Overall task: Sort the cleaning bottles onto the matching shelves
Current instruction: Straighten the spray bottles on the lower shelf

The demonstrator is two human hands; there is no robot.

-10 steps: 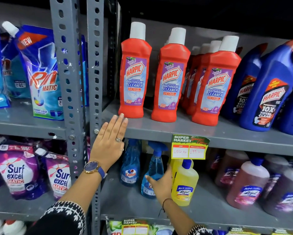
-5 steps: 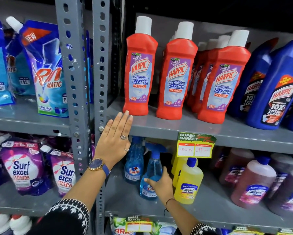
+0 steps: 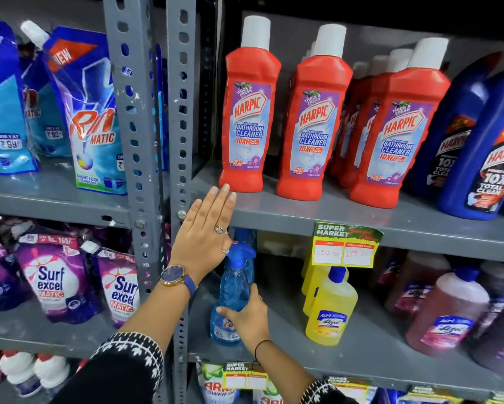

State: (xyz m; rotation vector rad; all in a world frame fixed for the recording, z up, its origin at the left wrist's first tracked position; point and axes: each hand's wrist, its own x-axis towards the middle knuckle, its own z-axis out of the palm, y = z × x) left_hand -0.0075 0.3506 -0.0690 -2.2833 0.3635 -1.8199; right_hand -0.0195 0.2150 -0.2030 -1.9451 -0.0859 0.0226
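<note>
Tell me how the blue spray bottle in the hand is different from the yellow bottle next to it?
The blue spray bottle has a trigger sprayer on top; the yellow bottle has a plain blue cap. The spray bottle is see-through blue and gripped by the right hand; the yellow bottle stands untouched. Both stand upright on the same shelf.

Head view faces the grey shelves (image 3: 303, 220) close up, angled slightly downward.

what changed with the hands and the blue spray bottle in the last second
The right hand closed around the front blue spray bottle and drew it forward and leftward on the lower shelf. The left hand stayed flat against the upper shelf edge. The yellow bottle and red Harpic bottles stayed put.
</note>
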